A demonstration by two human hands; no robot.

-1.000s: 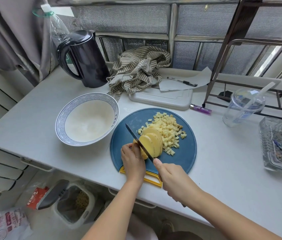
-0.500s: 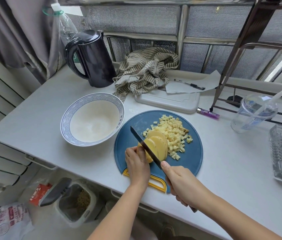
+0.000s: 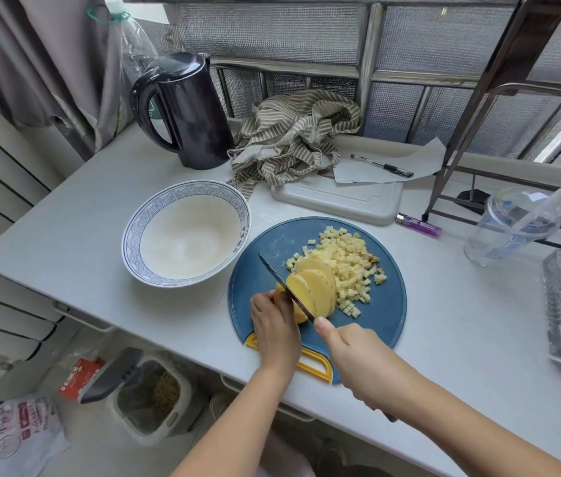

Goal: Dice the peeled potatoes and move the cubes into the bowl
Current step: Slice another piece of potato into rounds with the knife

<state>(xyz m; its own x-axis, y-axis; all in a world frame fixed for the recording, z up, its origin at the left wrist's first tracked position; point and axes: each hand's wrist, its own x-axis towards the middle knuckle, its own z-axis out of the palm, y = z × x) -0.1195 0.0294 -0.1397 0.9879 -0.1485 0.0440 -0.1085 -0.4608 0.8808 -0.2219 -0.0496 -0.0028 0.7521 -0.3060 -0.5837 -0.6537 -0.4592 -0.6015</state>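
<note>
On the board [image 3: 387, 316], left hand [image 3: 274, 327] pinches the potato [image 3: 318, 290] (partly sliced) beside the knife [image 3: 274, 273] in right hand's [image 3: 358, 359] grip; a slip could cut fingers [image 3: 265, 304].

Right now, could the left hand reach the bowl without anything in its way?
Probably yes. The bowl sits just left of the cutting board, and only bare table lies between it and the left hand. That hand holds the potato, so it would have to let go first.

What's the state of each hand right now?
Left hand: holding the potato, fingers curled on its uncut end.
Right hand: closed on the knife, blade against the potato.
</note>
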